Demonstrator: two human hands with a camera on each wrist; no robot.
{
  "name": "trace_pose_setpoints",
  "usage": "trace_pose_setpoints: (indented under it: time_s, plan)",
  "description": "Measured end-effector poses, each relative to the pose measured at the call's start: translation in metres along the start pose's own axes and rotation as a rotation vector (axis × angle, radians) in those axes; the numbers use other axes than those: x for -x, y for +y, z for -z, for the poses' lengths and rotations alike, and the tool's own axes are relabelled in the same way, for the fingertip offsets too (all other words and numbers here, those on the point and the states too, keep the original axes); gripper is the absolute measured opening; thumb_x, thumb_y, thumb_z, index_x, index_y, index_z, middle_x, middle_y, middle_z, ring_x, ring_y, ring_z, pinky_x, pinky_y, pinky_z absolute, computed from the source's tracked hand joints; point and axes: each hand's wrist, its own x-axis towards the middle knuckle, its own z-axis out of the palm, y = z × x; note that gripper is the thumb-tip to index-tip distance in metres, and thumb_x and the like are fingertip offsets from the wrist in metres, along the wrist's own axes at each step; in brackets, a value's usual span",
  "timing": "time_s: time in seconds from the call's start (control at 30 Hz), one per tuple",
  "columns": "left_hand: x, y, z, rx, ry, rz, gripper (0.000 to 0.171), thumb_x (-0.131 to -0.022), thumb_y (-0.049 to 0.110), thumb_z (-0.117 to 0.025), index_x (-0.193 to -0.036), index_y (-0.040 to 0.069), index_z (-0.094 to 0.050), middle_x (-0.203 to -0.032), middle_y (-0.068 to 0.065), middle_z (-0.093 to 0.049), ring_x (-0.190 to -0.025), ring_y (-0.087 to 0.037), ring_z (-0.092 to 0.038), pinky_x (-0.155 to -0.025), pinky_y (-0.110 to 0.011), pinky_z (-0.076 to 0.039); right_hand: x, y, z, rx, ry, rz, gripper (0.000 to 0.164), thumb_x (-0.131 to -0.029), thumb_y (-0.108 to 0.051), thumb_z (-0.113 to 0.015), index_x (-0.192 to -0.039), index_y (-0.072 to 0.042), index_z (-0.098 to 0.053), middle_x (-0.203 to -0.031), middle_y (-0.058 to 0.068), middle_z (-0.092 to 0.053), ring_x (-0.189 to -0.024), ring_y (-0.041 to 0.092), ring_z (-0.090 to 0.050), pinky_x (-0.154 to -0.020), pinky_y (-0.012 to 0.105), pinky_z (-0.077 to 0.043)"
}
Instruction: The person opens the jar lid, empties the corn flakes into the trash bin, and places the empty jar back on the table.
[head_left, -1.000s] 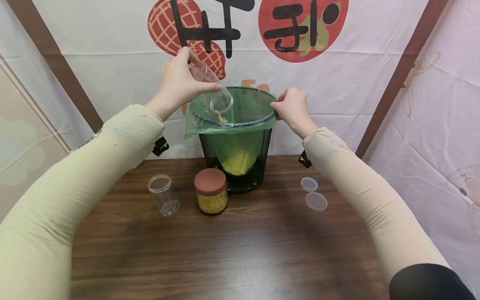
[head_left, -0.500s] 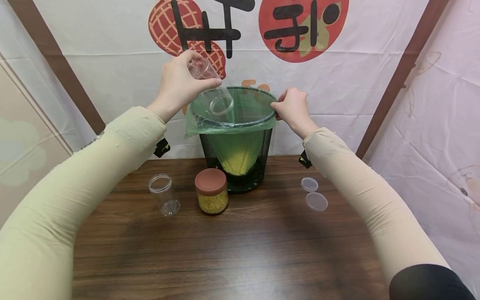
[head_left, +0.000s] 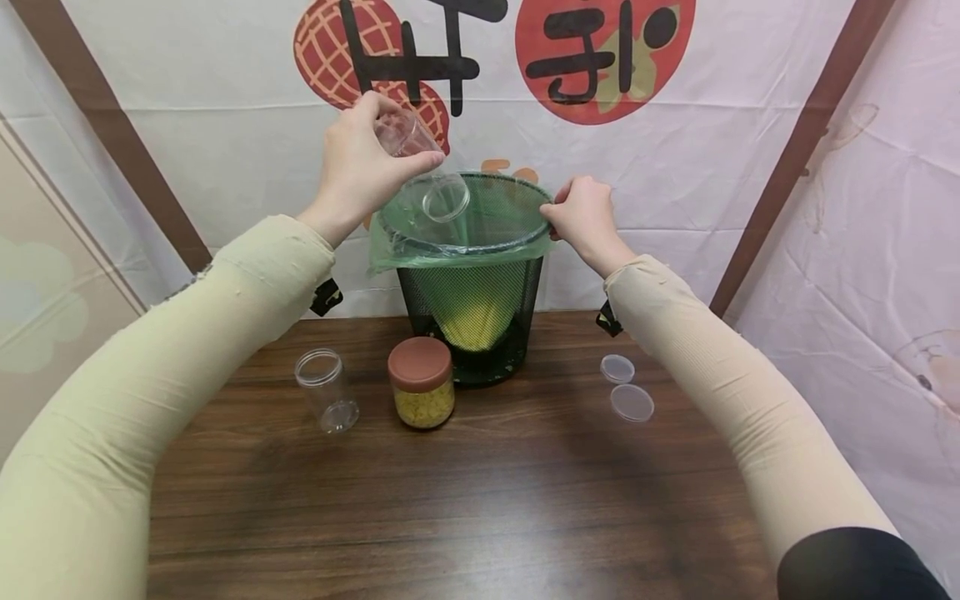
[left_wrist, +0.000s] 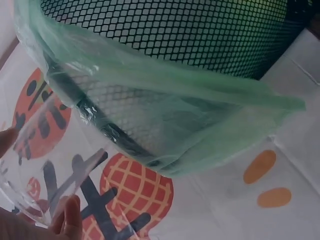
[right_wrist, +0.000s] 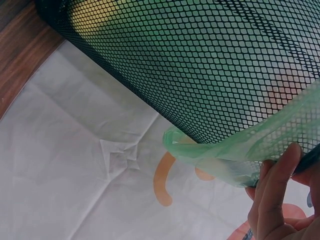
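Note:
My left hand grips a clear plastic jar tilted mouth-down over a black mesh trash can. Its mouth is just inside the can's opening, and the jar looks empty. A green trash bag lines the can and folds over the rim. Through the mesh, yellow bits show gathered at the bottom of the bag. My right hand pinches the can's rim and the bag at the right side; in the right wrist view its fingers curl over the green plastic.
On the brown wooden table stand an open clear jar and a jar with a reddish-brown lid, holding yellow bits. Two clear round lids lie at the right. A printed white cloth hangs close behind the can.
One second ago yellow bits were falling from the tilted jar's mouth; now none fall. The left hand and jar shifted slightly. The right hand stays at the rim.

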Motion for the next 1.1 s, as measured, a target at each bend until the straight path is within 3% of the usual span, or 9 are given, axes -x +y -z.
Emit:
trace_pose_setpoints:
  time_s: [0.17, 0.4, 0.5, 0.63, 0.73, 0.9, 1.1]
  plan:
    - [-0.0006, -0.0012, -0.0021, 0.005, 0.001, 0.012, 0.071, -0.075, 0.059, -0.068, -0.127, 0.015, -0.05, -0.105, -0.005, -0.058, -0.088, -0.018, -0.048, -0.074, -0.029, -0.038, -0.0003, -0.0005, 0.0002, -0.006, 0.001, -0.001, 0.015, -0.087, -0.019, -0.057, -0.09, -0.004, -0.061, -0.085, 0.012, -0.069, -0.06, 0.013, -0.067, -0.061, 0.028, -0.053]
    - [-0.0012, -0.0041, -0.0027, -0.06, -0.032, -0.052, 0.067, -0.074, 0.04, -0.077, -0.128, 0.01, -0.05, -0.126, -0.009, -0.056, -0.116, -0.026, -0.047, -0.098, -0.039, -0.036, -0.0004, -0.0006, -0.0007, -0.009, -0.005, -0.003, 0.015, -0.088, -0.019, -0.058, -0.091, -0.005, -0.06, -0.086, 0.012, -0.068, -0.062, 0.014, -0.067, -0.063, 0.029, -0.053]
    - [-0.0012, -0.0037, -0.0027, -0.035, -0.014, -0.04, 0.068, -0.075, 0.046, -0.074, -0.127, 0.012, -0.049, -0.125, -0.006, -0.057, -0.112, -0.023, -0.05, -0.093, -0.035, -0.038, -0.0007, -0.0006, -0.0009, -0.005, -0.005, -0.002, 0.015, -0.088, -0.02, -0.058, -0.091, -0.005, -0.06, -0.085, 0.012, -0.068, -0.061, 0.014, -0.067, -0.064, 0.029, -0.053]
    - [-0.0003, -0.0025, -0.0033, 0.001, -0.005, -0.002, 0.071, -0.075, 0.059, -0.068, -0.127, 0.014, -0.049, -0.109, -0.005, -0.058, -0.093, -0.02, -0.05, -0.078, -0.031, -0.039, -0.0009, -0.0007, -0.0009, -0.003, -0.005, -0.004, 0.015, -0.088, -0.02, -0.058, -0.09, -0.005, -0.06, -0.086, 0.012, -0.068, -0.061, 0.014, -0.067, -0.064, 0.029, -0.053]
    - [0.0004, -0.0023, -0.0036, -0.034, -0.028, -0.013, 0.069, -0.075, 0.053, -0.072, -0.127, 0.013, -0.049, -0.109, -0.007, -0.057, -0.094, -0.021, -0.048, -0.08, -0.032, -0.038, -0.001, -0.0007, -0.0012, -0.003, -0.002, -0.005, 0.015, -0.088, -0.019, -0.058, -0.09, -0.005, -0.06, -0.087, 0.012, -0.068, -0.061, 0.014, -0.067, -0.064, 0.029, -0.053]
    - [0.0016, -0.0029, -0.0049, -0.084, -0.049, -0.058, 0.068, -0.073, 0.035, -0.079, -0.128, 0.009, -0.048, -0.122, -0.012, -0.054, -0.105, -0.026, -0.044, -0.088, -0.038, -0.035, -0.0003, -0.0007, -0.0014, 0.0, -0.002, -0.002, 0.016, -0.088, -0.02, -0.058, -0.09, -0.004, -0.061, -0.086, 0.012, -0.069, -0.062, 0.015, -0.068, -0.065, 0.03, -0.054]
    - [0.0008, -0.0025, -0.0051, -0.025, -0.014, -0.029, 0.069, -0.076, 0.051, -0.072, -0.126, 0.012, -0.049, -0.122, -0.008, -0.057, -0.102, -0.021, -0.05, -0.085, -0.033, -0.04, 0.0002, -0.0012, -0.0005, -0.004, -0.007, -0.006, 0.017, -0.089, -0.02, -0.058, -0.092, -0.004, -0.061, -0.089, 0.012, -0.069, -0.064, 0.016, -0.069, -0.067, 0.032, -0.055]
